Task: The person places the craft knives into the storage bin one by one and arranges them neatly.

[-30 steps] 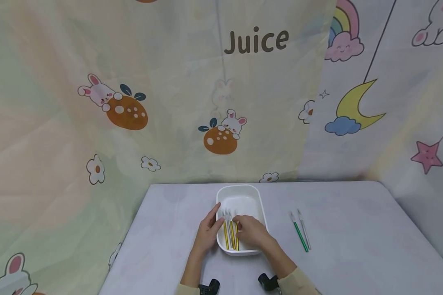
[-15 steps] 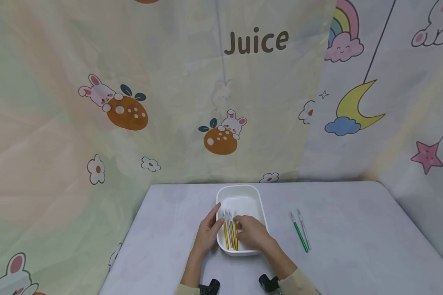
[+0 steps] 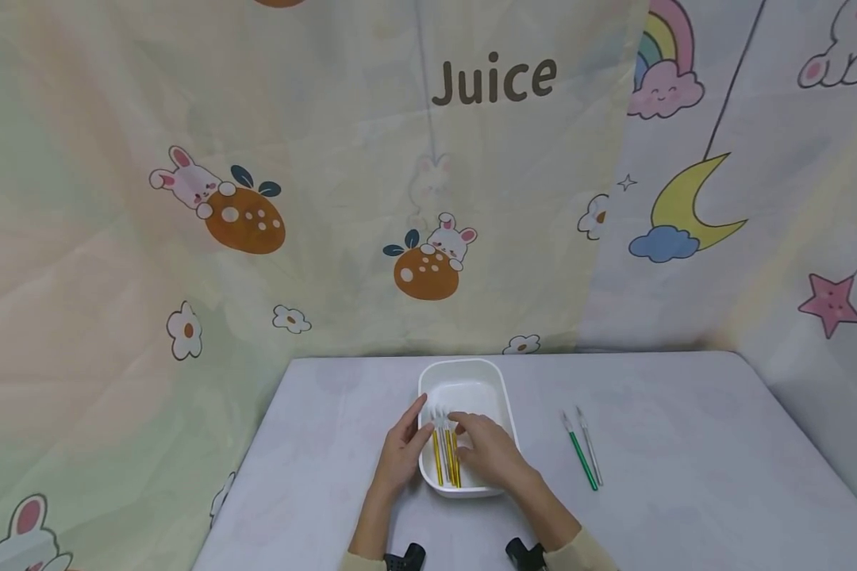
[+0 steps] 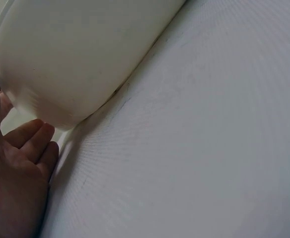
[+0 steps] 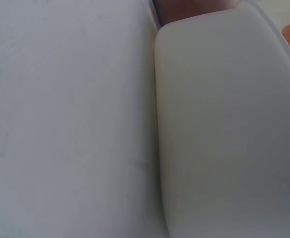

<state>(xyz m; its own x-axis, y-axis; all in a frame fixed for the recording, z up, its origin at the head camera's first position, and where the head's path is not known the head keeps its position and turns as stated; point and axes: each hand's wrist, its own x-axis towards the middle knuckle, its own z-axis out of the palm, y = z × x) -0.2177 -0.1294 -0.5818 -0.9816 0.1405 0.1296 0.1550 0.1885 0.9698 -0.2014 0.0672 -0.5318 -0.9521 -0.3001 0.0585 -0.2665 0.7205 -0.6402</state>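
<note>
A white plastic tray (image 3: 471, 390) stands on the table; its outer wall fills much of both wrist views. Several slim gold and silver pen-like sticks (image 3: 451, 466) with pale tips lie side by side along its left half. At the left rim, my left hand (image 3: 398, 456) holds the tray, thumb over the edge by the sticks and fingers against the outside wall. My right hand (image 3: 496, 454) is inside the tray, just right of the row, with thumb and forefinger spread apart at the rightmost stick. In the right wrist view the tray wall hides most of that hand.
To the right of the tray, a green pen-like stick (image 3: 582, 456) and a silver one (image 3: 591, 452) lie on the white-covered table (image 3: 685, 476). A printed cloth backdrop (image 3: 343, 262) hangs behind the table's far edge.
My right thumb and forefinger have parted from the rightmost stick, which now lies closer to the others on its left. The left hand has stayed at the rim.
</note>
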